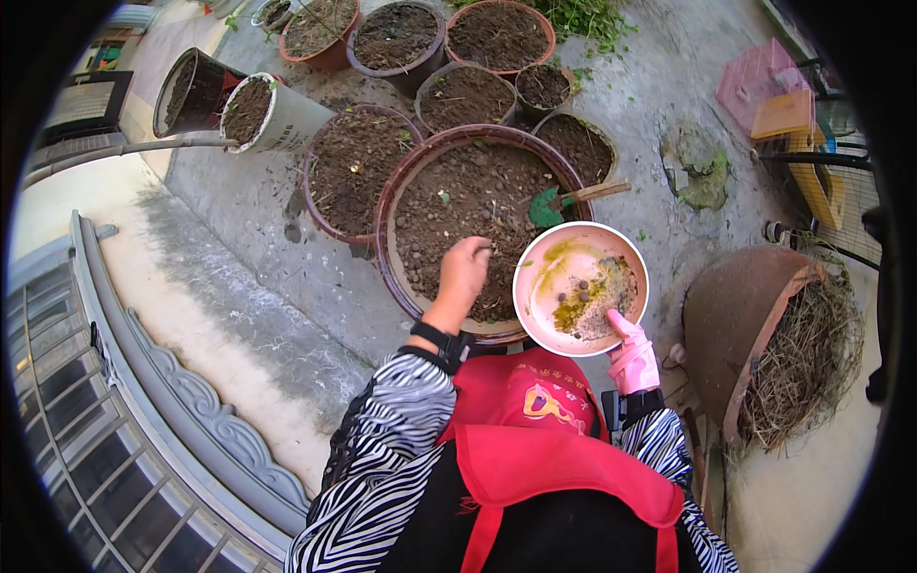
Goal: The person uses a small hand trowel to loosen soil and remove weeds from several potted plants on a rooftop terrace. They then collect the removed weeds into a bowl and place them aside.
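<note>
My left hand (464, 276), bare and wearing a dark wrist strap, is over the soil of a large brown-rimmed pot (385, 215); its fingers are curled together, and whether they pinch something cannot be seen. In a pink glove, my right hand (632, 351) grips the near edge of a pink round dish (537, 286), thumb inside the rim. Yellow-green residue, grit and a few small dark balls (573, 291) lie in the dish. Just beyond it, a green-bladed hand trowel (548, 208) with a wooden handle rests across the pot's right rim. Small round lumps dot the pot's soil.
Several soil-filled pots crowd behind, including a purple-rimmed pot (310, 172). A white bucket of soil (286, 122) leans at the left beside a long pole (136, 148). On the right are a tipped clay vessel (738, 322) stuffed with straw and a pink plastic crate (763, 79).
</note>
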The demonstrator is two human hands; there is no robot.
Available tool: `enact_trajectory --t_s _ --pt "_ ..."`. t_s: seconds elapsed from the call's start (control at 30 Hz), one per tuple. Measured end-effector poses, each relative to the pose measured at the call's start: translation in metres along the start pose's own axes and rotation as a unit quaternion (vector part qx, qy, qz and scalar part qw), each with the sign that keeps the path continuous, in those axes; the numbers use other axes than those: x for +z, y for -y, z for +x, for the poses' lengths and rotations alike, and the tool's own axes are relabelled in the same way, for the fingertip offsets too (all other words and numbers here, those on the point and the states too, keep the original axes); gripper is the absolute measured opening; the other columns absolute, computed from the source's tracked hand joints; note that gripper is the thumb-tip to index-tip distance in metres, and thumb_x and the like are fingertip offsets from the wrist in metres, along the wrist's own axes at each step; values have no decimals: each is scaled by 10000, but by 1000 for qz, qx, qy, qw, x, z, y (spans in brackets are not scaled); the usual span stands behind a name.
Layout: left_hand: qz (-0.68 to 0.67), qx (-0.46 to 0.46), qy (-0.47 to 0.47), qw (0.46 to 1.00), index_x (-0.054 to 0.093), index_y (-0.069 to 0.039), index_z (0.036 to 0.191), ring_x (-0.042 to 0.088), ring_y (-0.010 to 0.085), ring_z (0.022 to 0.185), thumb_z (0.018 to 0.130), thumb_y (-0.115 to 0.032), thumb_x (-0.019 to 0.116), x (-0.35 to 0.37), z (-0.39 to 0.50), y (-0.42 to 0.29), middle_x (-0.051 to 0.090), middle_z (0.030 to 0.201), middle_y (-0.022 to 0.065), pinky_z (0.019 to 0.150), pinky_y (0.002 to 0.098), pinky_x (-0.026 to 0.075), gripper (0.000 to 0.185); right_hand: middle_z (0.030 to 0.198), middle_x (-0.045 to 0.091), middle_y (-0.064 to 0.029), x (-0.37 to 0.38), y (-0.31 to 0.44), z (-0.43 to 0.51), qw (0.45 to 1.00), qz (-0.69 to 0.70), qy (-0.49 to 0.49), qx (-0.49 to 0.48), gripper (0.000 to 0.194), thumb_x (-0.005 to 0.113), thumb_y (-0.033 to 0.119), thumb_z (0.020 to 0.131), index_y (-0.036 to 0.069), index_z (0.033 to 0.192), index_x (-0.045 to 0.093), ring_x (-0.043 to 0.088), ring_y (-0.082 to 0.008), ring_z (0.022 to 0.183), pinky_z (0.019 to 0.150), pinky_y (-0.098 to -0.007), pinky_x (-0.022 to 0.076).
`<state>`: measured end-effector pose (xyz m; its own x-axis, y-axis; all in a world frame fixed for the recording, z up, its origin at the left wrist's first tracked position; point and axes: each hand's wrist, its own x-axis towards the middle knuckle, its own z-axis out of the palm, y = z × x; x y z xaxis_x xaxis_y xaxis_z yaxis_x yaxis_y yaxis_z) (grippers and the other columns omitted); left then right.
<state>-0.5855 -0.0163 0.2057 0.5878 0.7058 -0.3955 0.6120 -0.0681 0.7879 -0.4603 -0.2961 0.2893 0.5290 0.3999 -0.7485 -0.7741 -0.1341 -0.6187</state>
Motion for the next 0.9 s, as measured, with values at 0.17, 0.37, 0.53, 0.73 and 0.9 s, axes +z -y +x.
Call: enact_trajectory --t_s 0.17,0.37,0.53,0.73,0.9 --pt "267 68 39 960 687 -33 949 647 386 902 804 -78 668 13 27 42 671 942 212 795 463 521 153 1253 632 -104 -6 -7 17 989 129 -25 71 467 658 96 907 -2 1341 516 630 -222 1118 977 -345 507" --pt "333 19 56 941 649 -34 875 646 403 881 779 -46 607 26 40 39 666 878 223 772 485 521 105 1249 636 -104 -13 -10 23 988 122 -28 88 488 665 97 903 -8 1352 505 636 -226 1112 964 -347 515" --pt "226 7 -20 974 657 -52 836 640 404 848 777 -50 600 16 66 24 671 872 215 761 479 510 81 1247 638 -100 -10 -6 20 988 138 -1 73 489 666 92 902 1 1355 505 646 -222 1093 941 -337 525" --pt "230 85 -6 969 675 -46 1107 662 300 846 845 -92 664 19 92 25 677 902 170 747 391 513 267 1208 655 -96 -7 -3 18 988 140 -12 68 474 667 93 902 9 1343 518 660 -209 1054 904 -323 536" --pt "114 62 -93 987 649 -92 1164 637 362 939 839 -65 660 17 79 30 642 1070 176 824 414 516 326 1208 657 -96 -5 2 16 987 128 -41 87 453 665 94 904 11 1328 531 658 -207 1063 898 -316 537"
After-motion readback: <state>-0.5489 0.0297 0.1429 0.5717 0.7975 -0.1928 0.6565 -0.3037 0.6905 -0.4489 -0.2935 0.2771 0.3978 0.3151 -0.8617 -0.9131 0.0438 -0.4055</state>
